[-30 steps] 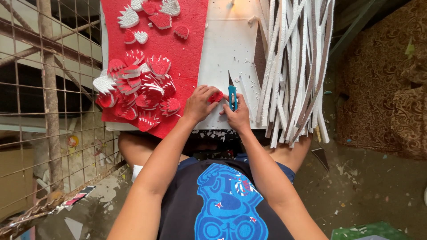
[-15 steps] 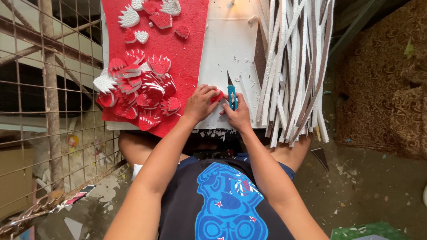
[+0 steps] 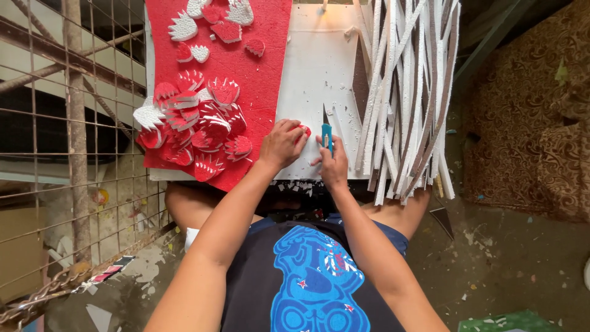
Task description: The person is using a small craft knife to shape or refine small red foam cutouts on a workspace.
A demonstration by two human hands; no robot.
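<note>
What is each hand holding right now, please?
Left hand: closed on a small red foam piece.
Right hand: closed around a blue utility knife.

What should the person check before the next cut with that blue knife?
1. Left hand holds the small red foam piece down on the white board: ok.
2. Right hand grips the blue knife firmly: ok.
3. Blade points away from the body: ok.
4. Left fingertips out of the blade's path: cannot tell, they sit very close beside it.
5. Pile of cut red and white pieces kept away from the cutting spot: ok.
6. Loose white strips apart from the right hand: not ok, they lie right beside it.
</note>
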